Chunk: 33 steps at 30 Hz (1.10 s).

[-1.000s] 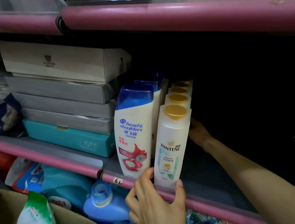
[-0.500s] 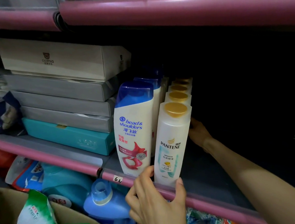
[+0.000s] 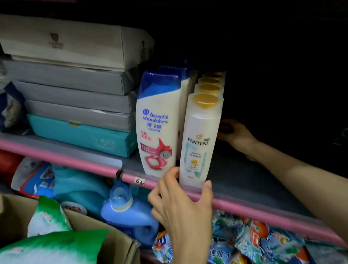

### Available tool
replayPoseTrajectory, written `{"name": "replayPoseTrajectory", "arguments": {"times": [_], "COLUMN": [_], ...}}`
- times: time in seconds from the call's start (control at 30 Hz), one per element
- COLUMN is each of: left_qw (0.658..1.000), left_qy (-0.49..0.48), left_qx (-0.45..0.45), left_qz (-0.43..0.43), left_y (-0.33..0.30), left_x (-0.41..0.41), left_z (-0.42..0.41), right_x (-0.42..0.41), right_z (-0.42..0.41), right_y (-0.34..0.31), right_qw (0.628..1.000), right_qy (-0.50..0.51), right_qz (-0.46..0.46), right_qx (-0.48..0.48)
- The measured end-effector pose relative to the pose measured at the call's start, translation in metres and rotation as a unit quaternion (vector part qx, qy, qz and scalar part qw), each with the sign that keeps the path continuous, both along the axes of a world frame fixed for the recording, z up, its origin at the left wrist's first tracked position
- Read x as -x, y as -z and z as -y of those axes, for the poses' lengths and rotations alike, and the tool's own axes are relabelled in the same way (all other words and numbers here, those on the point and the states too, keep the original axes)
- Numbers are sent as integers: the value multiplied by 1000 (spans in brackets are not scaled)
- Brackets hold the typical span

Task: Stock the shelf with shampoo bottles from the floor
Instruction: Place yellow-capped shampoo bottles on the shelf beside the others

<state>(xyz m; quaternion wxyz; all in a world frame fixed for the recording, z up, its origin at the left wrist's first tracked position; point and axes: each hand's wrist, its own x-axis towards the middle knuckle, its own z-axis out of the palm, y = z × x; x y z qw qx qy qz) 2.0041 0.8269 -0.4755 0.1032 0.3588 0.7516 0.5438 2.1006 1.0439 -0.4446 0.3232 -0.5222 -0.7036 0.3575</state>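
From the head view, your left hand (image 3: 184, 207) pinches the base of the front Pantene bottle (image 3: 201, 142), thumb on one side and fingers (image 3: 208, 187) on the other, right at the near edge of the shelf (image 3: 252, 205). The bottle stands upright at the head of a row of gold-capped bottles (image 3: 211, 84), just right of the Head & Shoulders bottle (image 3: 159, 124). Your right hand (image 3: 235, 136) reaches far back beside that row; whether its fingers grip anything I cannot tell in the dark. Square the front bottle label-forward, keep it snug against the row, and steady the row from behind so nothing topples.
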Motion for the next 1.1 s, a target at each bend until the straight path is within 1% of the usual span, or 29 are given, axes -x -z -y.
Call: {"name": "replayPoseTrajectory", "arguments": {"times": [0.13, 0.27, 0.37, 0.47, 0.57, 0.63, 0.7, 0.83, 0.87, 0.93, 1.0, 1.03, 1.07, 1.1], "left_qw": [999, 996, 994, 989, 972, 952, 926, 853, 841, 831, 821, 810, 797, 789], "left_qy": [35, 74, 98, 133, 171, 200, 225, 297, 304, 309, 327, 349, 374, 396], "left_qx": [-33, -40, -42, -2, 101, 189, 271, 394, 416, 439, 447, 448, 446, 441], "left_qz": [0, -13, -32, -66, -126, -136, -135, -169, -165, -144, -140, -148, -159, -164], "left_y": [-6, -14, -9, 9, 39, 65, 94, 154, 167, 188, 205, 213, 220, 227], "left_x": [1, 6, 11, 17, 26, 30, 30, 23, 21, 16, 8, 2, -5, -15], "left_z": [11, 28, 48, 70, 91, 105, 121, 152, 158, 166, 172, 174, 178, 181], "right_x": [-20, -31, -35, -35, -32, -30, -30, -39, -43, -51, -62, -66, -69, -72], "right_z": [46, 114, 171, 222, 259, 277, 292, 317, 324, 334, 343, 347, 349, 352], "right_y": [-6, -23, -32, -25, 9, 44, 81, 155, 171, 198, 216, 223, 230, 236], "right_qw": [997, 993, 990, 990, 995, 999, 998, 978, 967, 937, 884, 854, 834, 829], "right_qy": [62, 77, 61, 35, 17, 4, -14, -36, -42, -69, -134, -172, -201, -212], "right_qz": [0, -68, -109, -121, -90, -48, 20, 143, 187, 281, 405, 457, 486, 491], "right_qx": [-44, -62, -72, -69, -40, 4, 50, 149, 169, 193, 192, 178, 164, 163]}}
